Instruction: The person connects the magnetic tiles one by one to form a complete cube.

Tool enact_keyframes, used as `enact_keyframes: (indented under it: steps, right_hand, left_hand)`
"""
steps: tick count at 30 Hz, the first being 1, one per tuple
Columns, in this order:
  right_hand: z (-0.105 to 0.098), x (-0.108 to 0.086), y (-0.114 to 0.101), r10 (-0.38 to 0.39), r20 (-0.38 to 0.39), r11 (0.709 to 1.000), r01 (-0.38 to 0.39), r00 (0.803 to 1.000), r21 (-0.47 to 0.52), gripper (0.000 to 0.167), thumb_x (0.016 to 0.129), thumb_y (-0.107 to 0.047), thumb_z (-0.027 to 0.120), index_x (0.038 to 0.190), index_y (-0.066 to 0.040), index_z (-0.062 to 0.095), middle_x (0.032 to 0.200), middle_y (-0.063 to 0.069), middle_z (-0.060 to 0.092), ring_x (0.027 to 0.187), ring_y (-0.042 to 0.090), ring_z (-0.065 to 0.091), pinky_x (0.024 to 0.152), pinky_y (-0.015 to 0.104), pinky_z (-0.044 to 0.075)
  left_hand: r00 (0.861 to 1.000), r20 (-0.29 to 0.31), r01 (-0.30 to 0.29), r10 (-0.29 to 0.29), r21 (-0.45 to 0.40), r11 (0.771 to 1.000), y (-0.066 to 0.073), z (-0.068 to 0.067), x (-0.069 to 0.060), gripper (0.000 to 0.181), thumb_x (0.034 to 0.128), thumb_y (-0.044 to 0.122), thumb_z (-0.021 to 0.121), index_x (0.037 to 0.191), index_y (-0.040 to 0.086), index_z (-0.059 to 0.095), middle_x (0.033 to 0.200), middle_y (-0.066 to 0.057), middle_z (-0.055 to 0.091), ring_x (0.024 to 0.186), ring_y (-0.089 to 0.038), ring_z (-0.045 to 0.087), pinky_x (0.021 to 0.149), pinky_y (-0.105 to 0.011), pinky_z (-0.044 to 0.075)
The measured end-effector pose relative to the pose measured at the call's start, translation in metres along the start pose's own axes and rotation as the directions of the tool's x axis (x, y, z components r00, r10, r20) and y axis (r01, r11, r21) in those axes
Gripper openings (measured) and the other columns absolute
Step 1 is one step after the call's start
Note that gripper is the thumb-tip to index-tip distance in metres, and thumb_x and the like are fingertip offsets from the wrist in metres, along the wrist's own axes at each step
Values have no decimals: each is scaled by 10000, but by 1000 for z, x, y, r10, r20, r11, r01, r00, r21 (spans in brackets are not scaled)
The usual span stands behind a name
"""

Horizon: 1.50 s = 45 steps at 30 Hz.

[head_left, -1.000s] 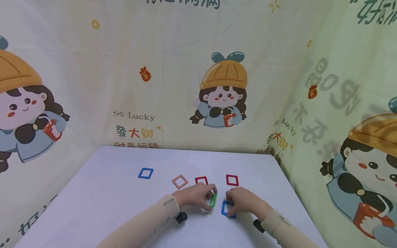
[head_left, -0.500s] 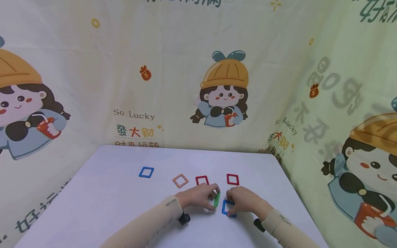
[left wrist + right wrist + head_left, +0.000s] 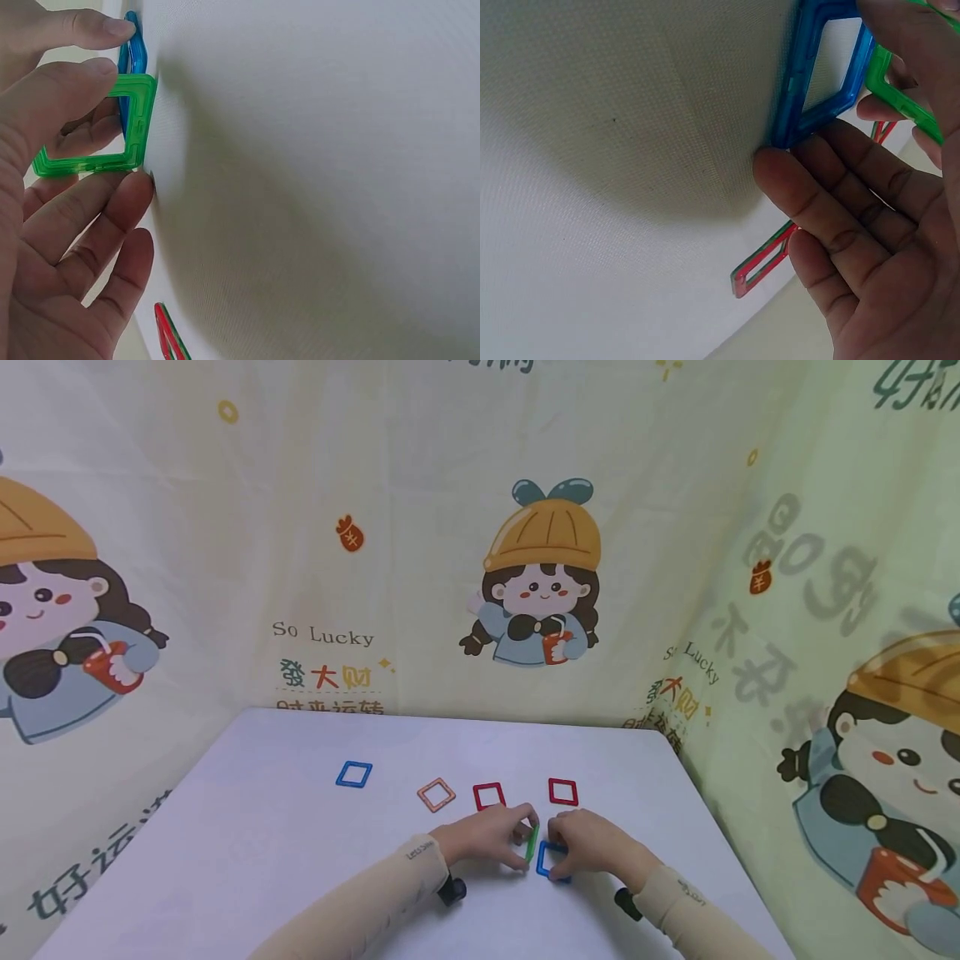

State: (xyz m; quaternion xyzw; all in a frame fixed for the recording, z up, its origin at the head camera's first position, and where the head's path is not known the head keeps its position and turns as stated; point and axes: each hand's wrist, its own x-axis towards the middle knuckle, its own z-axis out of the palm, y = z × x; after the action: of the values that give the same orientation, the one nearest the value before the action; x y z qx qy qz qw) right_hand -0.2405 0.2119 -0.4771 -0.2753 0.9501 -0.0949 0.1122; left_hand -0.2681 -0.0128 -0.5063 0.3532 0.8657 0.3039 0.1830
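Green translucent plastic square frame (image 3: 140, 124), held on edge, nearly upright, in the left hand (image 3: 489, 837). The grip is as wide as the frame: the thumb bears on the side nearer the person, the fingers on the far side. Immediately to the right of this grip, a blue translucent plastic square frame (image 3: 795, 79) is held in the right hand (image 3: 597, 843), likewise spanned between thumb on the near side and fingers on the far side. The blue frame sits low at the tabletop; its exact tilt is hard to judge. The two held frames are very close together, and whether they touch cannot be told.

Just beyond the left grip lies a red plastic square frame (image 3: 488, 785), partly covered by that hand. Beyond the right grip lies a second red square frame (image 3: 551, 792). To the left of and beyond the left grip lies an orange square frame (image 3: 446, 787), turned cornerwise; farther left again, a second blue square frame (image 3: 350, 786). All rest on the white tabletop (image 3: 225, 860). Behind each hand, a beige sleeve (image 3: 352, 902) covers the forearm, with a small black device (image 3: 452, 891) at the wrist. Past the far table edge hangs a pale cloth backdrop (image 3: 420, 593) printed with cartoon figures (image 3: 542, 535) and lettering.
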Motion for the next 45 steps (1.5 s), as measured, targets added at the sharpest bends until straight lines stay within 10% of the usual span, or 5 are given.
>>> enact_keyframes:
  steps: [45]
  right_hand:
    - [4,2,18,26,51,991,-33,998,133,459,724,-485,924,1014,-208,702,866,-143,638,787,63,548,759,284,533]
  left_hand:
    - [999,-43,-32,31,-9,999,5,16,11,545,803,276,908,1253,252,602,1115,185,651,975,17,586,864,-179,526]
